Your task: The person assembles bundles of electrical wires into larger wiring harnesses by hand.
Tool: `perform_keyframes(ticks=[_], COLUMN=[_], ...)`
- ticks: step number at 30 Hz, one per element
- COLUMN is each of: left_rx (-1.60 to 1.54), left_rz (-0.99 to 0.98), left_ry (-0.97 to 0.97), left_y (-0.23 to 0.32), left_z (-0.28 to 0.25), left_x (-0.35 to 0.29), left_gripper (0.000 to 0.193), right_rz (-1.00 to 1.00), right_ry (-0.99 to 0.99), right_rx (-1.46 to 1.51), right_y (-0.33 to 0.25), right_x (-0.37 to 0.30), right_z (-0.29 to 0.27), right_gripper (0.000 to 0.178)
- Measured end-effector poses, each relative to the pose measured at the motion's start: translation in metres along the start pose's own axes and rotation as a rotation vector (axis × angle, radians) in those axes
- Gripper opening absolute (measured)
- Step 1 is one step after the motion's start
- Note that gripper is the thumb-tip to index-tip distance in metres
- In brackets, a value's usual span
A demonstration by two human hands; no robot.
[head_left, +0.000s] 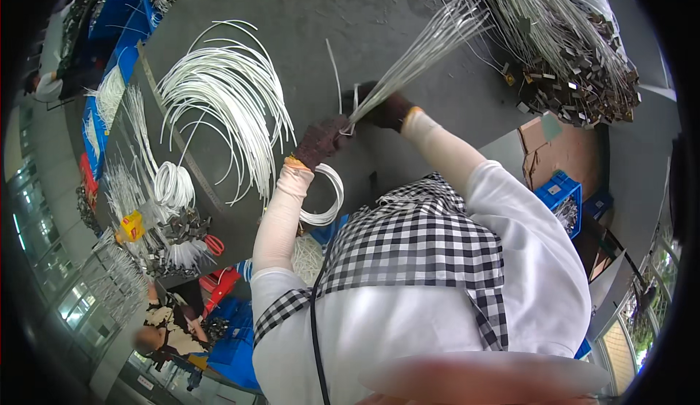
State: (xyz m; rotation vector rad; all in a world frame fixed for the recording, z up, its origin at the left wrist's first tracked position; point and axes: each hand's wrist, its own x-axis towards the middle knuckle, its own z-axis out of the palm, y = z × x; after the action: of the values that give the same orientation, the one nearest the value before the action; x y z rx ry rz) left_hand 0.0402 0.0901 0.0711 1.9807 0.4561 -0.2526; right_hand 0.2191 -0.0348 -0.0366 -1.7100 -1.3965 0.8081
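My left hand [321, 142], in a dark brown glove, is closed around the gathered end of a bundle of clear-white wires [426, 44]. The bundle fans out away from me to the upper right. My right hand [388, 107], gloved the same way, is closed at the bundle just above the left, its fingers partly hidden behind the wires. A loose white strand [333, 69] stands up near both hands. Left of my left hand lies a big curved pile of white cables [226, 95]. A coiled white cable [337, 201] is beside my left wrist.
A large heap of wires with metal-ended pieces [583, 77] covers the far right of the grey table [306, 11]. At left lie a metal ruler strip [179, 131], a small white coil [173, 185], a yellow box [132, 226] and red-handled scissors [214, 244]. Another person [175, 325] is at lower left.
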Motion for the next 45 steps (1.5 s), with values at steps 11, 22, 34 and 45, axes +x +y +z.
perform_keyframes(ticks=[11, 22, 34, 45], left_rx=[-0.385, -0.101, -0.863, 0.440], left_rz=[-0.225, -0.233, -0.045, 0.458], left_ry=[-0.135, 0.287, 0.476, 0.170], left_y=[0.003, -0.034, -0.009, -0.029], left_z=[0.011, 0.041, 0.034, 0.016], left_x=[0.003, 0.002, 0.015, 0.038], left_gripper=[0.018, 0.042, 0.019, 0.018], right_rz=[0.197, 0.333, 0.452, 0.206], right_ry=[-0.211, 0.049, 0.093, -0.172], right_rx=[0.218, 0.355, 0.926, 0.176], right_y=[-0.048, -0.036, -0.134, -0.124], right_x=[0.042, -0.058, -0.007, 0.082], right_z=[-0.002, -0.004, -0.094, -0.081], right_gripper=[0.021, 0.025, 0.027, 0.036])
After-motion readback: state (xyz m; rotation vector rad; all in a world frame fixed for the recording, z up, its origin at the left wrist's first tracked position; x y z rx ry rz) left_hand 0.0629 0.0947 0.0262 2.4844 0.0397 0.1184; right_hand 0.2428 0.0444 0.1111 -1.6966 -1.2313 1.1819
